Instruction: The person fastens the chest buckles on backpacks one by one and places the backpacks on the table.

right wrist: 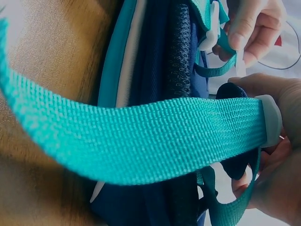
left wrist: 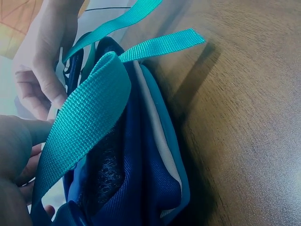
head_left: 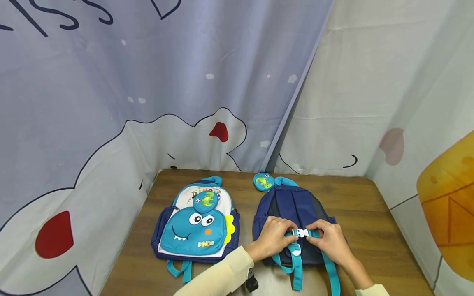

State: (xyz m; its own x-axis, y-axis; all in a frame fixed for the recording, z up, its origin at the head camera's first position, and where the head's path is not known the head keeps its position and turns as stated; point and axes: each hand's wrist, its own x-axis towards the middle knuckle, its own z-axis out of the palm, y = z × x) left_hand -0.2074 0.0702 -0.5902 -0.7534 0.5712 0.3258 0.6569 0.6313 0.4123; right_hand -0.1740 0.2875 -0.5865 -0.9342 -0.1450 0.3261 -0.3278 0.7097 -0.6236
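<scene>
A navy backpack (head_left: 292,207) lies face down on the wooden table (head_left: 370,222), its teal straps (head_left: 296,267) trailing toward me. Across its back sits a white chest buckle (head_left: 301,232) on a teal webbing strap (right wrist: 141,141). My left hand (head_left: 289,232) pinches the buckle's left side and my right hand (head_left: 315,232) pinches its right side. In the right wrist view a white buckle piece (right wrist: 270,120) sits against my right hand (right wrist: 277,188), and the left hand's fingers (right wrist: 254,28) hold another white piece (right wrist: 209,35). I cannot tell whether the halves are latched.
A second backpack (head_left: 194,230) with a blue dinosaur face lies face up at the left of the table. A small round dinosaur pouch (head_left: 263,182) sits at the navy backpack's top. Printed curtains (head_left: 111,102) close in the table at back and both sides.
</scene>
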